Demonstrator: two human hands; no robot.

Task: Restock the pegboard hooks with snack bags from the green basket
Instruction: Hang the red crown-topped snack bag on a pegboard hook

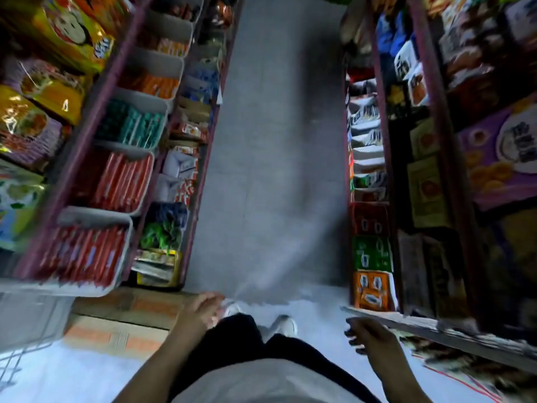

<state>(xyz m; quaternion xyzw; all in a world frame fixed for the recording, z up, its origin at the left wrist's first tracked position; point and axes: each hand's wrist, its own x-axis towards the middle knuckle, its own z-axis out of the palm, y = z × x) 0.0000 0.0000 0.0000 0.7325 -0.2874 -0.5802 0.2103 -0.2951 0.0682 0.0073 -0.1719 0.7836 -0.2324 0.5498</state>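
Note:
The frame is blurred by motion. I look down a narrow shop aisle at my own legs and white shoes. My left hand (202,311) hangs low at the lower middle, fingers loosely apart, holding nothing. My right hand (367,334) is at the lower right with its fingers curled inward, and nothing shows in it. Neither a green basket nor a pegboard is in view. Snack bags (72,27) fill the upper left shelves.
Shelves line both sides: white trays of red packets (122,178) on the left, boxed snacks (370,289) on the right. Cardboard boxes (125,324) lie on the floor at lower left beside a white wire rack (17,353). The grey floor (270,170) runs ahead between the shelves.

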